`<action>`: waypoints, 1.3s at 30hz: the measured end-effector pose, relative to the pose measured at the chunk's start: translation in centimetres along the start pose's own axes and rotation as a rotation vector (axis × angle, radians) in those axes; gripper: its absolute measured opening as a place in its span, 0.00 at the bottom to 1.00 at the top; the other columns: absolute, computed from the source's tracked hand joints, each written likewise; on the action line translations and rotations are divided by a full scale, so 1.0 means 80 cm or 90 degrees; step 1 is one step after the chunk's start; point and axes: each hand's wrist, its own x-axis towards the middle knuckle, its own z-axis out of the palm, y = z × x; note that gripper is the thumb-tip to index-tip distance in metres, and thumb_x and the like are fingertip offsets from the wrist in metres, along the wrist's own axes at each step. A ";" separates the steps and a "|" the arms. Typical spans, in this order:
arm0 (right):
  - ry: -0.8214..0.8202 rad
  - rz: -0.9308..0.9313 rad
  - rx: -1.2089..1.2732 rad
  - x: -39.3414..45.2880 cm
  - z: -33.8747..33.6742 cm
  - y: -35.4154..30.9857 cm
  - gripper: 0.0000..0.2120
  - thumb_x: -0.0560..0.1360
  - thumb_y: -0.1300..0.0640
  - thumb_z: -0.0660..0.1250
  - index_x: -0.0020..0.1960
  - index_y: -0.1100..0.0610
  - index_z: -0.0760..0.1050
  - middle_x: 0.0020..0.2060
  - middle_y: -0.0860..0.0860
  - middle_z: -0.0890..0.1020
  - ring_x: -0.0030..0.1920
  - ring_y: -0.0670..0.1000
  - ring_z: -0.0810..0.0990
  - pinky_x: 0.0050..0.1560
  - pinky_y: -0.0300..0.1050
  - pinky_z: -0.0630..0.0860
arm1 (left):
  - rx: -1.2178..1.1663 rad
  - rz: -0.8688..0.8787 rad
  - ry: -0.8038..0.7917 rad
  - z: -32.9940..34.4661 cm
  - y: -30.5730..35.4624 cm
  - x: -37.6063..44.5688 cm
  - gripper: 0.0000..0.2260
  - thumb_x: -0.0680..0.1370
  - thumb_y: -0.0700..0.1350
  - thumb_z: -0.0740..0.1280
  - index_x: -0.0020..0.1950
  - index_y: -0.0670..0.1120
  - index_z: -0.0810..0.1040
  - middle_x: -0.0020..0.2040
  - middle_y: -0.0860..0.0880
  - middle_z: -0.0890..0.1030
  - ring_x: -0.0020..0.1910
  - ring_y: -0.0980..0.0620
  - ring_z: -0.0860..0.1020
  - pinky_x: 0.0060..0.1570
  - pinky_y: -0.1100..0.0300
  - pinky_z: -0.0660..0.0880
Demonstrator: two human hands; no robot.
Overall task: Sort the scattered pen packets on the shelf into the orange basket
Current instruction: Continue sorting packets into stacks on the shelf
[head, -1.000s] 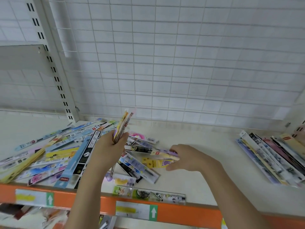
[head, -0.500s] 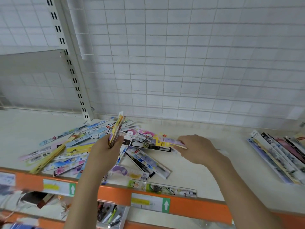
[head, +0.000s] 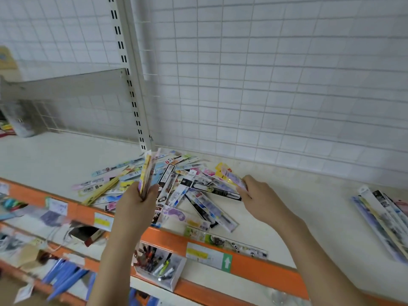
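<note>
Dozens of pen packets lie scattered in a loose heap on the cream shelf, at the middle of the head view. The left hand, at about 7 o'clock of the heap, has its grip closed round an upright bundle of packets (edges fanned upward), while the right hand, at 3 o'clock of the heap, pinches one pink and yellow packet lifted above the pile. A second stack of packets lies well apart at 3 o'clock near the frame edge; the orange basket does not show.
</note>
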 end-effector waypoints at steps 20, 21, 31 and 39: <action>-0.008 0.143 -0.168 0.086 0.084 -0.076 0.10 0.76 0.53 0.60 0.54 0.54 0.74 0.47 0.53 0.81 0.44 0.54 0.77 0.40 0.43 0.70 | 0.086 0.015 -0.019 -0.052 -0.074 0.145 0.18 0.75 0.44 0.65 0.29 0.43 0.63 0.25 0.47 0.66 0.26 0.49 0.64 0.27 0.58 0.60; 0.012 0.150 -0.175 0.088 0.084 -0.078 0.10 0.76 0.54 0.60 0.54 0.54 0.75 0.47 0.53 0.80 0.45 0.55 0.78 0.41 0.43 0.70 | 0.087 0.020 -0.037 -0.052 -0.077 0.155 0.18 0.76 0.45 0.65 0.29 0.44 0.63 0.25 0.47 0.66 0.26 0.49 0.64 0.27 0.58 0.60; -0.046 0.161 -0.202 0.093 0.090 -0.086 0.19 0.78 0.42 0.59 0.60 0.55 0.72 0.46 0.49 0.67 0.53 0.54 0.76 0.50 0.47 0.73 | 0.157 0.069 -0.282 -0.014 -0.085 0.198 0.18 0.75 0.51 0.66 0.31 0.46 0.65 0.28 0.49 0.69 0.27 0.53 0.68 0.26 0.61 0.63; -0.110 0.209 -0.171 0.088 0.079 -0.078 0.18 0.74 0.40 0.64 0.54 0.53 0.72 0.47 0.51 0.76 0.52 0.53 0.77 0.51 0.47 0.75 | 0.152 0.079 -0.301 0.005 -0.081 0.203 0.17 0.75 0.52 0.66 0.32 0.46 0.66 0.29 0.49 0.70 0.28 0.52 0.69 0.27 0.61 0.63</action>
